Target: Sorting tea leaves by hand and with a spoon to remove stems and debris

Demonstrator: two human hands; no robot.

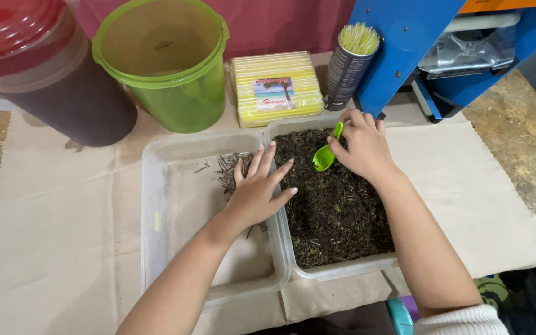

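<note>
spoon (325, 155): small, bright green, bowl down on dark dried leaves (336, 205) | right hand (361, 146): grasping its handle, 12 o'clock of tray | left hand (257, 189): released, fingers spread

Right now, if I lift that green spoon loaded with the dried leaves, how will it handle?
The green spoon looks like thin plastic, so probably light and a bit flexible. Its bowl seems shallow, so loose dried leaves would likely spill if tilted. The right hand pinches its short handle, which may twist easily.
</note>
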